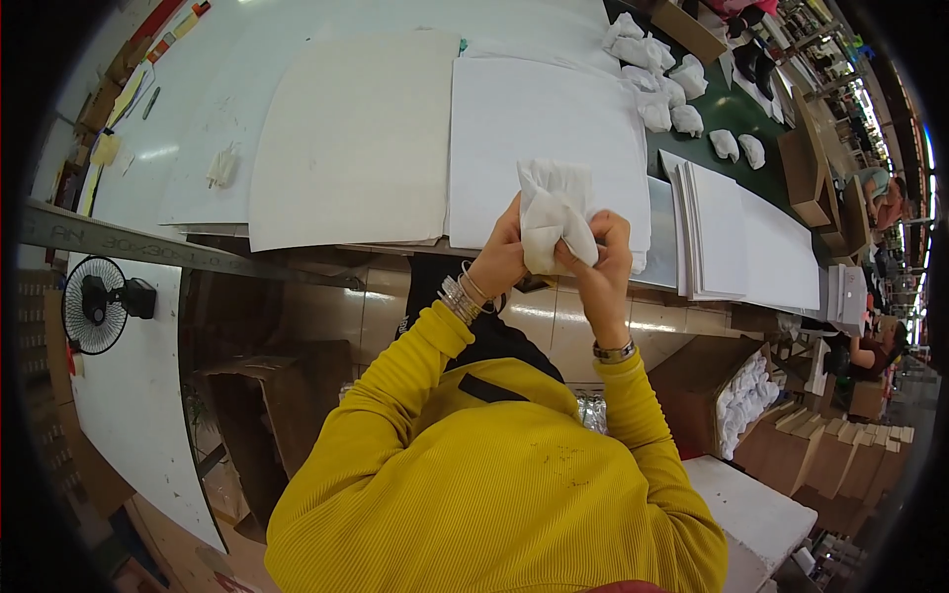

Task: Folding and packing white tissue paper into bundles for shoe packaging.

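Nearest the camera is the person's yellow top [494,494], its sleeves reaching toward the near edge of the white worktop [203,109]. On that worktop, a broad cream sheet [351,138] lies along the near edge left of the middle, with slightly smaller white sheets [494,109] just beside it on the right. Past these, toward the worktop's near right corner, stands a thick stack of white sheets [712,237], and beyond the right side a dark green surface [746,104] carries a heap of white wrapped lumps [652,74]. Smaller than these is the white bundle [559,203], held in front of the body at the near edge, overlapping the white sheets in view; how far above them it is cannot be told. Its long axis runs roughly away from the person, the loose upper end toward the far edge and the rounded lower end toward the body. It lies between the two hands, about equally near both: the left hand [502,255] has its grip closed along the left side, while the right hand [605,267] pinches the lower right, thumb pressed on the wrapping. Beyond the bundle, the white sheets stretch toward the worktop's far edge.
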A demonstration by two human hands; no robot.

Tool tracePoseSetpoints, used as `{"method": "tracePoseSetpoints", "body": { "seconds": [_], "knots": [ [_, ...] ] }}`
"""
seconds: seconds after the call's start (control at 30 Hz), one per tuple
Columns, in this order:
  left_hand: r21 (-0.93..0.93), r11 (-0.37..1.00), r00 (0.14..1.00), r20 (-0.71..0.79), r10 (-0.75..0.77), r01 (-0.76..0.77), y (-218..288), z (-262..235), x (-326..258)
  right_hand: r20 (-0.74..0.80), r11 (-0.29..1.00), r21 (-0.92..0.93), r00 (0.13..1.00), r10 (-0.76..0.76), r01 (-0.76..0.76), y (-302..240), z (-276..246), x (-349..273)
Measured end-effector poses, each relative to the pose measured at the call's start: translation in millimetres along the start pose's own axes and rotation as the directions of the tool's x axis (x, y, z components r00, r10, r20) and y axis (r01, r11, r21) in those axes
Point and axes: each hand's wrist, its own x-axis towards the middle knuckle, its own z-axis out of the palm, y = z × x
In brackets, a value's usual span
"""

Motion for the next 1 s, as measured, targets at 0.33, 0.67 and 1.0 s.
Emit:
{"method": "tracePoseSetpoints", "body": {
  "seconds": [0.33, 0.67, 1.0],
  "knots": [
    [0.312, 0.931, 0.982, -0.088, -0.169, 0.188, 15.7, -18.6, -12.8, 0.343, 0.765, 0.449, 0.879, 0.330, -0.462, 12.6, -1.6, 3.2],
    [0.209, 0.967, 0.965, -0.249, -0.088, 0.142, -6.4, -48.6, -19.7, 0.398, 0.950, -0.034, 0.876, -0.272, 0.311, 31.3, 16.4, 0.4],
    [-0.103, 0.915, 0.914, -0.075, -0.399, 0.391, 30.1, -5.0, -42.0, 0.356, 0.994, -0.021, 0.930, -0.092, 0.106, 16.0, -11.5, -16.9]
  ]
}}
